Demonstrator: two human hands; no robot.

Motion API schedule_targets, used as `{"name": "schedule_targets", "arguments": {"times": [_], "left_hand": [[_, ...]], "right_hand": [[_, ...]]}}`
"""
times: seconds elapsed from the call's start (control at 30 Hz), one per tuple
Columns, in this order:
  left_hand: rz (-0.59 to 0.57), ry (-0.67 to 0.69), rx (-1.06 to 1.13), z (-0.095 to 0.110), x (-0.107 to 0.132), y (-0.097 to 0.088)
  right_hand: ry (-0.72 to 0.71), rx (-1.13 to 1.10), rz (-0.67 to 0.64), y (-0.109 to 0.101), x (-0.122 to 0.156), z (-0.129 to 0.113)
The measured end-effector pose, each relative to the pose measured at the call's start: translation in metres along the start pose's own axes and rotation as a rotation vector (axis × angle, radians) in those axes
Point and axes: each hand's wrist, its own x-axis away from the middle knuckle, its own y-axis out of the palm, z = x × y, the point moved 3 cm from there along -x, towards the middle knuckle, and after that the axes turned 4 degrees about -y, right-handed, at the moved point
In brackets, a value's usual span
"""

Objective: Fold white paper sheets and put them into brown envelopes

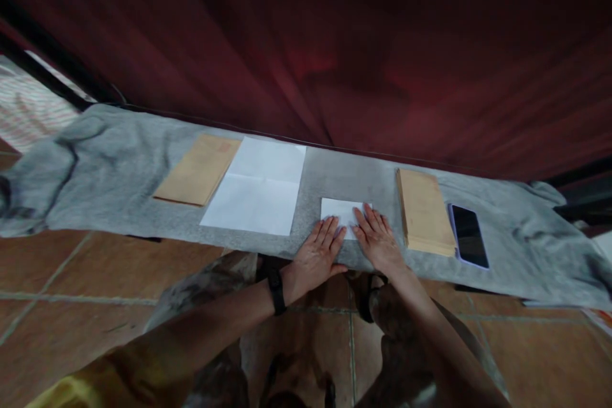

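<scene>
Just behind the left hand (320, 252) is a black band (276, 290) with a wide, dark part, a bit like a watch, and farther back on that same side is a loose yellow sleeve (95, 376) with soft folds, bright in one spot and dark in the shade. Behind the right hand (379, 241) is a long, bare arm (430, 312). Closer in than both hands are baggy pants (201, 293) with grey and brown blotches, and down below the hands is a dark shoe (364, 303), too dim to see well.
</scene>
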Motion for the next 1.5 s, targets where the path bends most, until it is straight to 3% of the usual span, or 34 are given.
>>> {"name": "schedule_targets", "arguments": {"times": [0.27,0.57,0.83,1.0,1.2,1.5], "left_hand": [[-0.015,-0.028,-0.042,0.001,-0.001,0.007],[0.141,-0.112,0.086,-0.008,0.003,-0.005],[0.149,-0.192,0.037,-0.032,-0.032,-0.001],[0.178,-0.252,-0.015,-0.035,-0.04,0.002],[0.137,-0.323,-0.077,-0.036,-0.034,0.005],[0.194,-0.278,-0.133,-0.045,-0.032,0.008]], "right_hand": [[-0.076,-0.141,0.028,-0.004,-0.021,-0.019],[-0.073,-0.026,0.018,0.014,-0.02,-0.027],[-0.022,-0.002,0.014,0.016,-0.021,-0.03],[-0.02,0.005,0.022,0.014,-0.021,-0.028],[0.102,0.045,-0.001,0.009,-0.017,-0.022],[0.218,0.092,0.036,0.005,-0.009,-0.015]]}}
